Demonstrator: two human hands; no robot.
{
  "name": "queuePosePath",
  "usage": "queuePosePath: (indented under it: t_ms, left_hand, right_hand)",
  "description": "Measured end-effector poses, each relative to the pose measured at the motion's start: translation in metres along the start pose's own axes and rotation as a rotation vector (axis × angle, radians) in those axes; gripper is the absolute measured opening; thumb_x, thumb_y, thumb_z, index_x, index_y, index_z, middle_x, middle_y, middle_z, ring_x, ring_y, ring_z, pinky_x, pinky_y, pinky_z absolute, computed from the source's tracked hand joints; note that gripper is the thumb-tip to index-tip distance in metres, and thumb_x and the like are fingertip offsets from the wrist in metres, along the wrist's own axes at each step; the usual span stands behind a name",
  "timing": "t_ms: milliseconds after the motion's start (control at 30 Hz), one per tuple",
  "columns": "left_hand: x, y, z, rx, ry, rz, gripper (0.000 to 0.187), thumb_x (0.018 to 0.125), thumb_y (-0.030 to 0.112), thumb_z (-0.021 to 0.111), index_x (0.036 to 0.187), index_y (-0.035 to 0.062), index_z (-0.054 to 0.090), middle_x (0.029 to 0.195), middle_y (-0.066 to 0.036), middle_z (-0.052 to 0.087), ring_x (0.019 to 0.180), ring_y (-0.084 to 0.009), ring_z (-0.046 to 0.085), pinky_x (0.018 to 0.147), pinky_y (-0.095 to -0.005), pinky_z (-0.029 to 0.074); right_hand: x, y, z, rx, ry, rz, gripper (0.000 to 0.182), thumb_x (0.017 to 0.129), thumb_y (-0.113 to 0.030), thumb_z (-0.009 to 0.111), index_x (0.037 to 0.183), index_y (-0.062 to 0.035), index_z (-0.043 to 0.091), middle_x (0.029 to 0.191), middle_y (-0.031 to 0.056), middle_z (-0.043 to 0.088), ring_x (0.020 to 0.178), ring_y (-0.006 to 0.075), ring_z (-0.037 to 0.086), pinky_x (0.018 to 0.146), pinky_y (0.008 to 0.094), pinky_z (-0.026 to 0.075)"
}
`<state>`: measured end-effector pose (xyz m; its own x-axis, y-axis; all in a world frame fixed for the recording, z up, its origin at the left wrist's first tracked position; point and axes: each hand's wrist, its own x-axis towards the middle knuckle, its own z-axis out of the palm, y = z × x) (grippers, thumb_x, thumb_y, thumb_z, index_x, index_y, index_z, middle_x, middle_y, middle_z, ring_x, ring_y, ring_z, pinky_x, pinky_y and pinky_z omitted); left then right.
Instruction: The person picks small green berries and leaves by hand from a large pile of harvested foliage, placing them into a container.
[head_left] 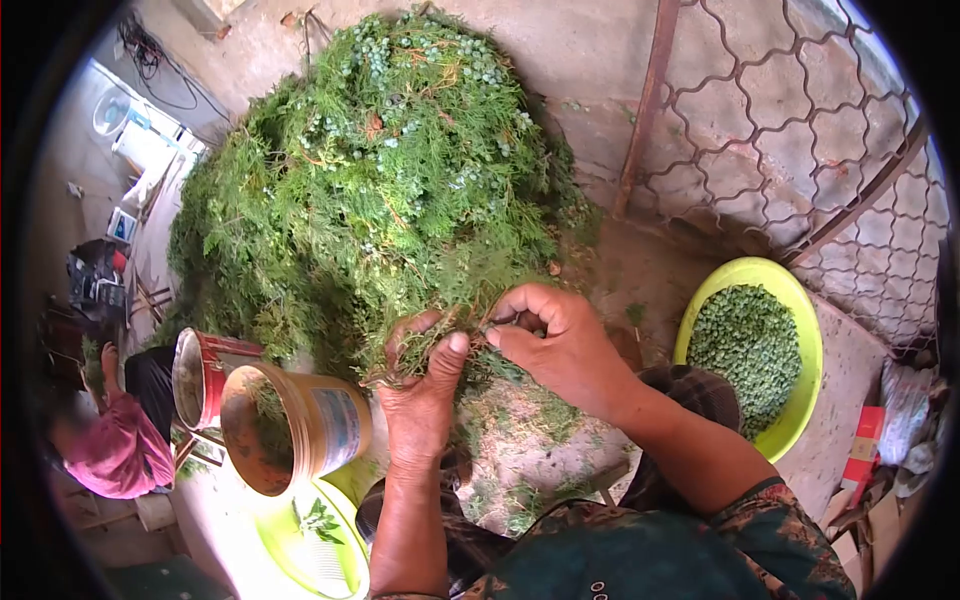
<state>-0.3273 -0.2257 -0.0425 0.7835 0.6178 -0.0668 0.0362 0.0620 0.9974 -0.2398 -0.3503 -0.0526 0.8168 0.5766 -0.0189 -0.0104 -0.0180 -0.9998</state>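
A big heap of green cypress-like branches [380, 170] with pale blue-green berries fills the middle of the view. My left hand [422, 385] grips a small sprig [420, 345] pulled from the heap's near edge. My right hand [555, 335] pinches at the same sprig from the right, fingertips closed on its tip beside my left thumb. A yellow-green bowl [805, 330] at the right holds many picked green berries [750, 345].
Two tins, a tan one [300, 425] and a red one [205, 375], lie on their sides at the left. A yellow-green basin [290, 550] sits below them. A person in pink [115, 450] crouches at far left. A metal mesh fence [800, 130] stands behind.
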Motion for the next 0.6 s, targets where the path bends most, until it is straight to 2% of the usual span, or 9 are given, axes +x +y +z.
queuePosePath:
  t_ms: [100,167,200,267,367,500,567,600]
  left_hand:
    - [0.0,-0.001,0.005,-0.108,-0.018,0.013,0.038,0.08,0.007,0.069,0.113,0.0033,0.05,0.097,-0.005,0.061,0.088,-0.0119,0.055,0.08,-0.027,0.045]
    - [0.0,-0.003,0.005,-0.084,-0.002,-0.025,0.039,0.081,0.006,0.068,0.114,0.0028,0.049,0.097,-0.005,0.061,0.088,-0.0116,0.055,0.082,-0.0267,0.044]
    - [0.001,-0.004,0.004,-0.085,-0.002,-0.025,0.039,0.081,0.006,0.068,0.114,0.0028,0.049,0.097,-0.005,0.061,0.088,-0.0116,0.055,0.082,-0.0267,0.044]
    - [0.001,-0.004,0.004,-0.062,-0.019,-0.003,0.036,0.081,0.005,0.067,0.113,0.0027,0.049,0.097,-0.004,0.061,0.089,-0.0111,0.054,0.083,-0.0261,0.043]
    - [0.002,-0.001,0.004,-0.068,-0.03,0.027,0.034,0.081,0.007,0.067,0.111,0.0028,0.051,0.096,-0.004,0.061,0.09,-0.0113,0.053,0.084,-0.0266,0.042]
    - [0.0,-0.001,0.004,-0.075,-0.022,0.031,0.034,0.081,0.007,0.068,0.11,0.0029,0.051,0.096,-0.004,0.06,0.088,-0.012,0.053,0.084,-0.0277,0.042]
    - [-0.002,0.002,0.008,-0.137,0.06,-0.01,0.037,0.079,0.006,0.07,0.111,0.0026,0.052,0.097,-0.005,0.06,0.089,-0.014,0.054,0.085,-0.0295,0.043]
    - [0.0,0.0,0.006,-0.14,0.057,-0.014,0.037,0.079,0.006,0.07,0.111,0.0026,0.052,0.097,-0.005,0.06,0.089,-0.014,0.054,0.085,-0.0295,0.043]
  right_hand:
    - [0.001,0.002,0.002,0.016,0.034,-0.066,0.014,0.08,-0.01,0.062,0.086,0.0019,0.056,0.068,0.0062,0.058,0.057,0.0093,0.05,0.051,0.0259,0.042]
    - [0.001,0.004,0.005,-0.122,0.174,-0.284,0.015,0.08,-0.009,0.062,0.088,0.0005,0.055,0.067,0.0113,0.058,0.053,0.0157,0.052,0.05,0.0285,0.043]
    - [0.002,0.005,0.005,-0.124,0.173,-0.285,0.015,0.08,-0.009,0.062,0.088,0.0005,0.055,0.067,0.0113,0.058,0.053,0.0157,0.052,0.05,0.0285,0.043]
    - [0.002,0.006,0.004,-0.2,0.168,-0.291,0.015,0.079,-0.008,0.063,0.09,-0.0007,0.055,0.067,0.0155,0.056,0.052,0.0226,0.052,0.05,0.0309,0.042]
    - [0.003,0.006,0.001,-0.193,0.101,-0.308,0.015,0.079,-0.007,0.063,0.091,-0.0015,0.055,0.065,0.0164,0.054,0.051,0.0246,0.051,0.049,0.0317,0.042]
    - [0.003,0.001,0.0,-0.195,0.119,-0.361,0.014,0.081,-0.008,0.061,0.092,-0.0017,0.055,0.066,0.012,0.057,0.049,0.0206,0.049,0.048,0.0298,0.04]
    - [0.007,0.0,-0.003,0.025,0.196,-0.321,0.008,0.083,-0.008,0.058,0.089,-0.0038,0.056,0.067,0.0042,0.057,0.046,0.0131,0.045,0.043,0.0266,0.037]
    - [0.009,-0.006,-0.016,0.02,0.198,-0.318,0.008,0.083,-0.008,0.058,0.089,-0.0038,0.056,0.067,0.0042,0.057,0.046,0.0131,0.045,0.043,0.0266,0.037]
